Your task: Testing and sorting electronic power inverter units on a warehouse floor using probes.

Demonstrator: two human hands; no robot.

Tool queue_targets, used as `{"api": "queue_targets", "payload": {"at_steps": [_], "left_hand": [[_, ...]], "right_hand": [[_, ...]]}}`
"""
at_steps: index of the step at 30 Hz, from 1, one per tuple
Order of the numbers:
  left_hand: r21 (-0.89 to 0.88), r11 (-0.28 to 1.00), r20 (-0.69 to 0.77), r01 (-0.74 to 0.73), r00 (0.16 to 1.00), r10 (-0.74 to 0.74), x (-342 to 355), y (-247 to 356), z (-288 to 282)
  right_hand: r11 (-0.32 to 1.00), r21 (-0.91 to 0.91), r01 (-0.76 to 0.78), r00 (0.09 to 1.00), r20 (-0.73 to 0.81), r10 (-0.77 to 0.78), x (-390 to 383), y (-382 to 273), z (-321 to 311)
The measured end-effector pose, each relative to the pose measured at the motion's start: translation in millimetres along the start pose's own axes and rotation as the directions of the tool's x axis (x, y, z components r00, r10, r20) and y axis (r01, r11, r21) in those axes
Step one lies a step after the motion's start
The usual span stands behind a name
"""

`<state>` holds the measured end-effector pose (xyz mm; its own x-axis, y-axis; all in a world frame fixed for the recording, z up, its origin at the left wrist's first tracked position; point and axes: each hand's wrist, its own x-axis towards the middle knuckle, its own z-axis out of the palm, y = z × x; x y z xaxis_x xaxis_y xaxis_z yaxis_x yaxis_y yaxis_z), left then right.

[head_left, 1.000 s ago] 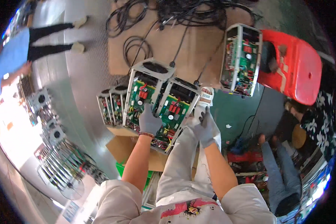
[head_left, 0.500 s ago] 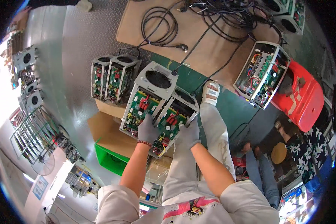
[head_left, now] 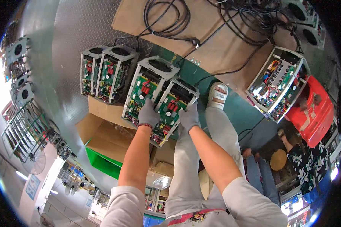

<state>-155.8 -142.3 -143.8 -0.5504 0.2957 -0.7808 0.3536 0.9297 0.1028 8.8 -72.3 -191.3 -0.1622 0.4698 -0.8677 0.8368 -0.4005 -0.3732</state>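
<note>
Near the middle of my view two open-framed electronic units lean side by side, boards facing me; the left unit point(head_left: 145, 86) sits toward eleven o'clock, the right unit point(head_left: 173, 108) just below it at the centre, its lower end down by my trouser leg; my right hand point(head_left: 189, 117), in a grey glove, has its fingers closed on the outer frame edge of the right unit, with the thumb toward its board; my left hand point(head_left: 149, 114), gloved alike, lies where the two units meet, fingers pointing up, and I cannot tell which frame they grip; at ten o'clock stand two more units of the same kind, an outer unit point(head_left: 88, 72) and an inner unit point(head_left: 111, 73), close together; between two and three o'clock a far unit point(head_left: 278, 81) tilts beside a red stool point(head_left: 318, 117); toward one o'clock a tangle of black cables point(head_left: 261, 9) lies on a cardboard sheet point(head_left: 130, 19); at two o'clock is my sandalled foot point(head_left: 218, 95); at eight o'clock, a cardboard box point(head_left: 110, 134) and a green bin point(head_left: 104, 162).
</note>
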Motion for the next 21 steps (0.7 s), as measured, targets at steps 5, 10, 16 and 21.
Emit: {"api": "queue_targets", "payload": {"at_steps": [5,10,16,21], "left_hand": [[0.061,0.998,0.009,-0.019,1.000,0.018,38.6,-14.2,-5.3],[0.021,0.998,0.005,-0.056,0.998,0.056,42.1,-7.5,-15.8],[-0.054,0.998,-0.064,-0.024,0.998,0.020,17.1,-12.7,-21.4],[-0.157,0.988,-0.146,-0.004,0.989,-0.019,51.7,-27.3,-13.3]], "right_hand": [[0.975,-0.136,-0.178,0.976,0.100,0.192,21.9,-34.4,10.1],[0.998,0.069,-0.004,1.000,-0.007,0.005,14.1,-36.6,3.3],[0.983,0.154,0.097,0.993,-0.085,-0.085,-1.3,-55.8,-8.8],[0.987,-0.010,0.160,0.986,0.045,-0.159,27.8,-80.1,-9.3]]}}
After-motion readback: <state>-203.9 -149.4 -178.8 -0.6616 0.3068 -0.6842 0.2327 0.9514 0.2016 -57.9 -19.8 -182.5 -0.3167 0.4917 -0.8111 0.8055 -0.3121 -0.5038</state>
